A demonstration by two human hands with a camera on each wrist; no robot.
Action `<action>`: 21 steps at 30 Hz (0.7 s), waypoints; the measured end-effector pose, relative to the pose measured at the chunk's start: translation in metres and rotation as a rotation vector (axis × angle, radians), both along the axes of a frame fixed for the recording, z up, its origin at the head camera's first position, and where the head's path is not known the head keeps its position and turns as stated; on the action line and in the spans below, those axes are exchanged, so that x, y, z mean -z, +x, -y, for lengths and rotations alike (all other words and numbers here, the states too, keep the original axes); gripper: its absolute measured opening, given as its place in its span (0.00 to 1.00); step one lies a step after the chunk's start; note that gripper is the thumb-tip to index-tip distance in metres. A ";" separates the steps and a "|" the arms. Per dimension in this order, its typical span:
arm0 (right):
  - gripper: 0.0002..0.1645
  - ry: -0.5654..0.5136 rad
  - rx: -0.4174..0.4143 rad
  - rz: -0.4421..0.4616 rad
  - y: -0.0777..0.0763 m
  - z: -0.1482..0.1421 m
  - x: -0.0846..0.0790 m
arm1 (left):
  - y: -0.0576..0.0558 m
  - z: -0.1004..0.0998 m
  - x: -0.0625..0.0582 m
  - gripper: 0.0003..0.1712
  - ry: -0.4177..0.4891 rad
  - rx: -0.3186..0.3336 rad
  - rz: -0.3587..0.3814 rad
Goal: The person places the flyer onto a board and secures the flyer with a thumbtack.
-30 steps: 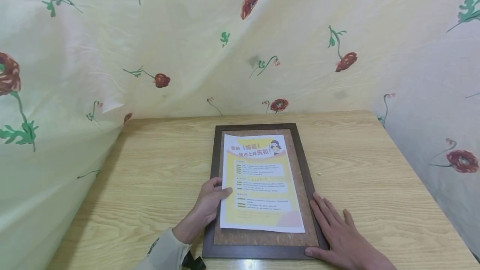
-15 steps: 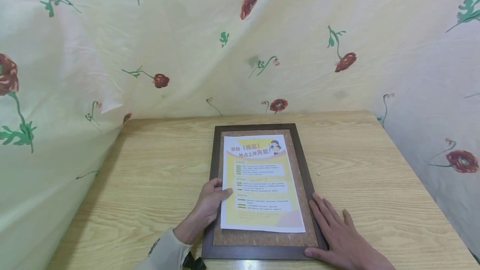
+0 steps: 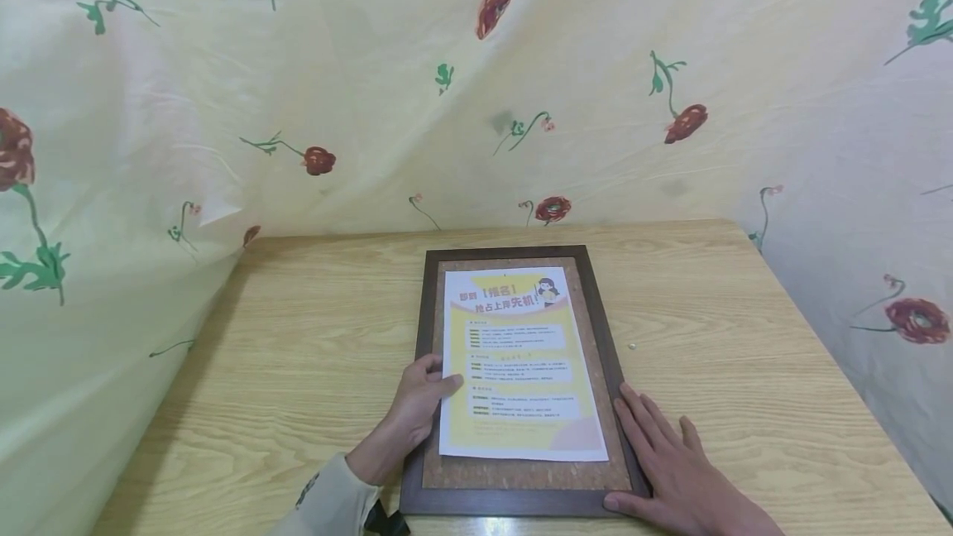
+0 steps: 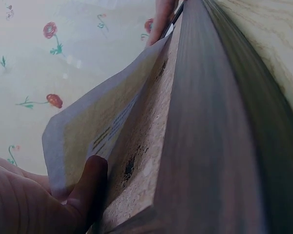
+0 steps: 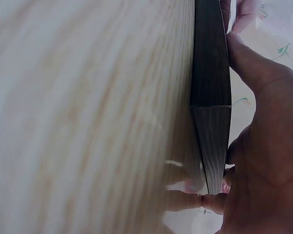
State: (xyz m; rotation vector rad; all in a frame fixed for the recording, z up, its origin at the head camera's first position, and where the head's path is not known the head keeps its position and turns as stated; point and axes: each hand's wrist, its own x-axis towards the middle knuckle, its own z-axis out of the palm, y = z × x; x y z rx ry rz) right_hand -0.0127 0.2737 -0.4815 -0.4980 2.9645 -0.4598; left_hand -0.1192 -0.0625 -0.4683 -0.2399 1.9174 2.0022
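A cork board (image 3: 514, 477) in a dark wooden frame (image 3: 606, 329) lies on the table. On its cork rests a printed poster (image 3: 521, 428), white and yellow with a cartoon figure; a tiny dark dot, like a pin, shows at its top middle. My left hand (image 3: 417, 395) pinches the poster's left edge, thumb above and fingers beneath. In the left wrist view, the poster's (image 4: 88, 117) lower part stands lifted off the cork near the thumb (image 4: 90, 187). My right hand (image 3: 673, 461) rests on the frame's lower right corner, fingers extended along the side and thumb on the bottom rail.
The light wood table (image 3: 320, 337) reaches back to a hanging floral cloth (image 3: 372, 89), which also covers both sides. One very small pale object (image 3: 632, 346) lies right of the frame. A black strap (image 3: 385, 519) shows below the left sleeve (image 3: 331, 495).
The poster's lower part has shifted very slightly to the right. Both hands keep practically the same places, and the frame stays put.
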 end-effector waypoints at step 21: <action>0.67 -0.002 0.002 0.000 0.001 0.000 -0.002 | -0.005 0.000 0.001 0.29 -0.070 -0.018 -0.019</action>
